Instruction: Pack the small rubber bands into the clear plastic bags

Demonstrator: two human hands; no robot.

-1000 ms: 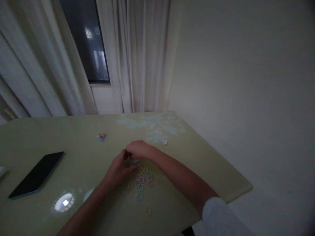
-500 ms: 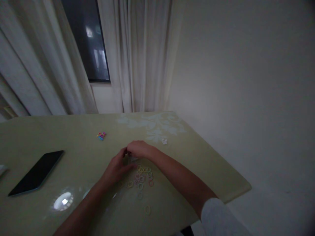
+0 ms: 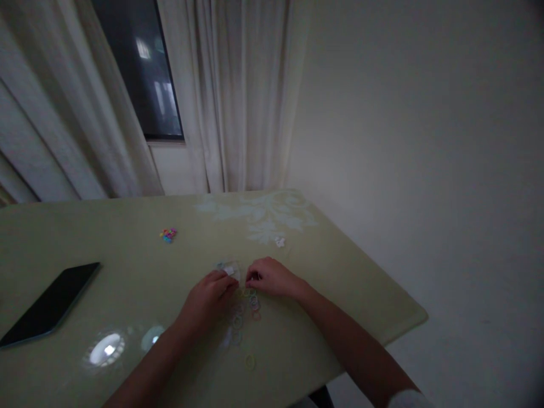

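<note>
Pale rings (image 3: pixel 255 304) were spread toward the near edge of the table (image 3: pixel 348 283), beside the curled left hand (image 3: pixel 208 294) and curled right hand (image 3: pixel 272 276), whose grips could not be told.

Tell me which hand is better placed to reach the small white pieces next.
The right hand, I'd judge: the white pieces lie just beyond it, while the left hand is farther away, nearer the colourful pile.

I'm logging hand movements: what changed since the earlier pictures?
The right hand moved right and closer, away from the left hand, to the far edge of the rings; the left shifted slightly right. A clear packet beyond it shows more. Any grasp or release is unclear. The tablet, colourful pile and white pieces stayed put.
</note>
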